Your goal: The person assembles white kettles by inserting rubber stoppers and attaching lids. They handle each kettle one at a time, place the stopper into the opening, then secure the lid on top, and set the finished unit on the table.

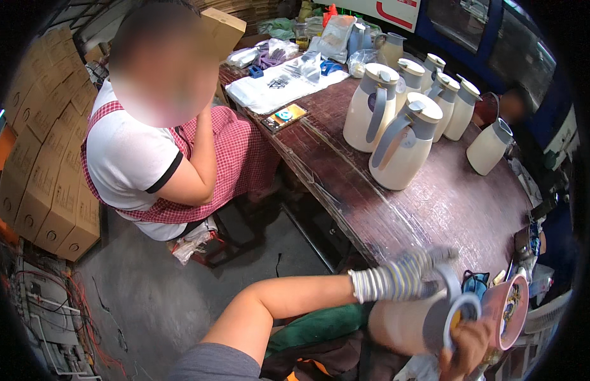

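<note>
A cream vacuum jug [396,327] with a grey collar and grey handle lies tilted at my lap, its uncapped mouth toward the right. My left hand [403,277], in a striped knit glove, is above the jug beside its handle, fingers stretched out and slightly blurred. My bare right hand [470,343] is at the jug's mouth, fingers curled over the grey rim. Something yellow shows inside the mouth, partly hidden by the fingers. On the dark red table [428,216] stand several similar jugs, the nearest a lidded jug [406,155] with a grey handle.
A pink tub [512,311] of small parts stands right of my right hand. A smaller jug [489,149] without a visible lid is at the table's right. Across the table's left edge sits a person [149,152] in a checked apron. Stacked cartons [50,190] line the left.
</note>
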Demonstrator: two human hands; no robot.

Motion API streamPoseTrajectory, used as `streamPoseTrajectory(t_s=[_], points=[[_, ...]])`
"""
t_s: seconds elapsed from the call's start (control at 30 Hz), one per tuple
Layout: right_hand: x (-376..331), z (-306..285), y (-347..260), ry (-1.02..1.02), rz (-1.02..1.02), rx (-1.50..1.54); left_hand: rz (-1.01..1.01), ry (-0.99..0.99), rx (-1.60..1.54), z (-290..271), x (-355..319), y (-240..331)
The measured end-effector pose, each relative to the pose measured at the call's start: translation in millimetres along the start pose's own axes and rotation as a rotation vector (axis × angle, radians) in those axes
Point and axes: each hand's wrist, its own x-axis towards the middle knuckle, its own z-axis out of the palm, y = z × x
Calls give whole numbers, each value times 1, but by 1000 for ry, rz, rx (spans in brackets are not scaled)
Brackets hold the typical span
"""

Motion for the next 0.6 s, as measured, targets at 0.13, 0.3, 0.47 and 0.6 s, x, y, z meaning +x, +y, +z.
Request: streamPoseTrajectory(t_s=[0.13,0.3,0.47,0.6], points=[[-32,13,-35,54,217,310,-355,-267,-814,23,-31,10],[-92,45,-53,198,870,264,-641,-209,-939,65,-105,-38],[-252,98,-37,-154,1296,249,-699,-196,-879,49,-123,-17],[-389,135,-24,-847,1419,24,-726,-290,-989,51,-120,4]])
